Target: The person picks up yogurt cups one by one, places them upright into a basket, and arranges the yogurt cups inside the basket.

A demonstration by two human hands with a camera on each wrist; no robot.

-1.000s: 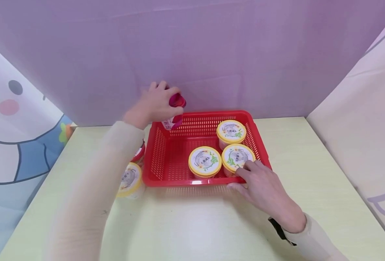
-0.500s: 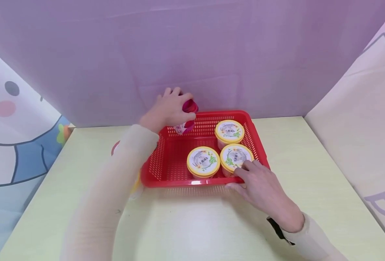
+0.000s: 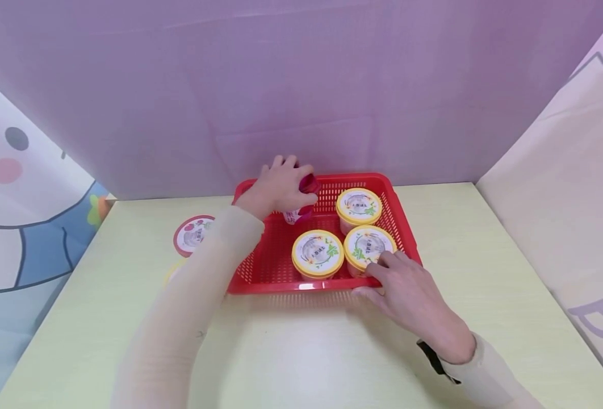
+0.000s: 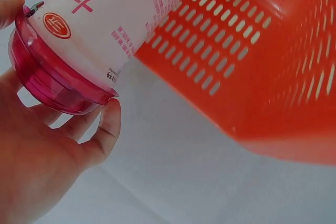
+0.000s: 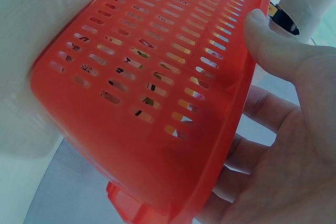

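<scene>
My left hand [image 3: 281, 186] holds a white cup with pink print [image 4: 105, 19] by its clear magenta lid. The cup is tilted and hangs over the back left part of a red perforated basket [image 3: 301, 287]; whether it touches the basket I cannot tell. In the basket stand three yellow-lidded tubs: a front tub [image 3: 318, 254], a right tub [image 3: 368, 241] and a back tub [image 3: 359, 205]. My right hand [image 3: 409, 292] grips the basket's front rim near the right corner, with the thumb on the outside and the fingers over the rim, beside the right tub.
Left of the basket, a tub with a red-rimmed lid [image 3: 191, 234] stands on the pale table [image 3: 301, 352]. A yellow lid edge [image 3: 172, 271] shows behind my left sleeve, mostly hidden. A purple cloth [image 3: 301, 96] rises behind the basket.
My left hand has moved right and lower with the cup, from the basket's back left corner to over its inside. The left arm has uncovered the red-rimmed tub. The right hand stays put.
</scene>
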